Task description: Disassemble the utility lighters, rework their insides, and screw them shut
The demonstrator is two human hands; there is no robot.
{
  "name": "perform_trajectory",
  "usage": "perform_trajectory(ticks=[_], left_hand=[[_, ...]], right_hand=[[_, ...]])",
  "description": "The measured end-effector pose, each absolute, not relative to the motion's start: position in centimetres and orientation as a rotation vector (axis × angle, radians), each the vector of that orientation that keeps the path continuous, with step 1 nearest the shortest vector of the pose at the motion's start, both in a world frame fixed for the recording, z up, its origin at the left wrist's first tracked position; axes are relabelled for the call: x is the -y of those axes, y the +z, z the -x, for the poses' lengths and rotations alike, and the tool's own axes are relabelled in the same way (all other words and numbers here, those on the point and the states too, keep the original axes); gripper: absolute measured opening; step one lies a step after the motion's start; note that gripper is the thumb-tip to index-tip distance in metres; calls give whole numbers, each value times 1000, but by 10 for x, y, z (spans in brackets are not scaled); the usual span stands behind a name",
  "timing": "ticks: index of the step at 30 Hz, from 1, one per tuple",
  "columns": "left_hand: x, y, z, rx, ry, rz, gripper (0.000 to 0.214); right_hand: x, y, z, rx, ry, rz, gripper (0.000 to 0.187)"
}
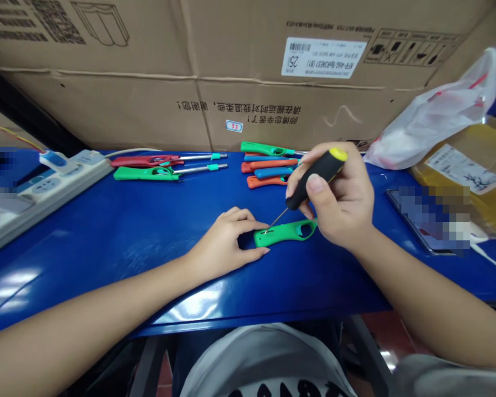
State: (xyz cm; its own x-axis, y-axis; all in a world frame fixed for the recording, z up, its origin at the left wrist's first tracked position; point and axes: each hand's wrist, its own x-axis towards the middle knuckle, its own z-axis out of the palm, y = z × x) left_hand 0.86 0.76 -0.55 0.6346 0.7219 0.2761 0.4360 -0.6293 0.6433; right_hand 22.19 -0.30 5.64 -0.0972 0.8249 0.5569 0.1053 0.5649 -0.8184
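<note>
A green long-reach lighter (279, 234) lies flat on the blue table in front of me, its trigger opening toward the right. My left hand (227, 240) steadies the handle's left end, with index finger along the upper edge and thumb along the lower. A screwdriver (314, 179) with a black and yellow handle is wrapped in the fingers of my right hand (343, 204). Its thin shaft slants down to the left, and the tip meets the lighter's handle near a slot, close to my left index fingertip. The lighter's right end is hidden by my right hand.
Red (146, 160) and green (144, 174) lighters lie back left; several more lighters (268, 165) are piled behind my right hand. A power strip (45, 190) stands left. At right are a phone (421, 220), a plastic bag (434, 121) and a taped parcel (475, 171). A large carton (149, 105) walls the back.
</note>
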Motion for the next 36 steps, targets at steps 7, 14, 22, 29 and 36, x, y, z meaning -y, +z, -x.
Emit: perform_trajectory(ticks=[7,14,22,29,36], left_hand=[[-8,-7,-10,-928,700,-2297,39],[-8,-7,-10,-922,693,-2282,40],[-8,-5,-11,-930,668,-2278,39],[-8,-5,-11,-919,682,-2279,39],[-8,-8,-10,-913,699,-2290,39]], right_hand=[[5,48,-220,1668,760,735,15],[7,46,-220,1710,751,738,14],[1,43,-223,1768,605,595,16],[0,40,-222,1799,593,555,17],[2,36,-222,1810,581,601,18]])
